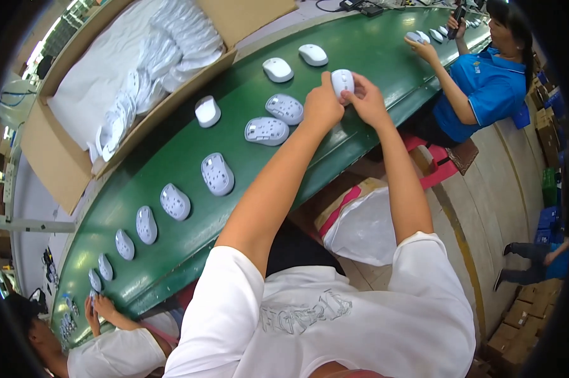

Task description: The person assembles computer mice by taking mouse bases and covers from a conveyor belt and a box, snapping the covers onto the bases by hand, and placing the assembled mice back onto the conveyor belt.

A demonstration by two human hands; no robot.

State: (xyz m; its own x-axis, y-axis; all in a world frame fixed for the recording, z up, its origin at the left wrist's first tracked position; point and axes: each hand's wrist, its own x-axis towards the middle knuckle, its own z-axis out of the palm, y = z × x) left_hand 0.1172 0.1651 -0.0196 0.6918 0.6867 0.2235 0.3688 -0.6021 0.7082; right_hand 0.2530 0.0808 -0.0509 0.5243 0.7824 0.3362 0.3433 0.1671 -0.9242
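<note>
Between my two hands, above the green conveyor belt (247,183), is a white computer mouse (343,80) with small marks on its face. My left hand (323,104) grips its left side, and my right hand (366,101) holds the right side with the thumb at its lower end. Just left of my left hand lie two mice with spotted, uncovered tops, an upper one (284,109) and a lower one (266,131). Beyond them sit smooth white mice, one (278,70) nearer and one (313,55) farther right. Another smooth white mouse (207,111) lies near the carton.
An open carton (165,85) of wrapped white shells stands along the far side. Several spotted mice, such as one (218,174), line the belt leftward. Co-workers sit at both ends: a person in blue (492,85) and one in white (117,353). A white bag (363,230) is below.
</note>
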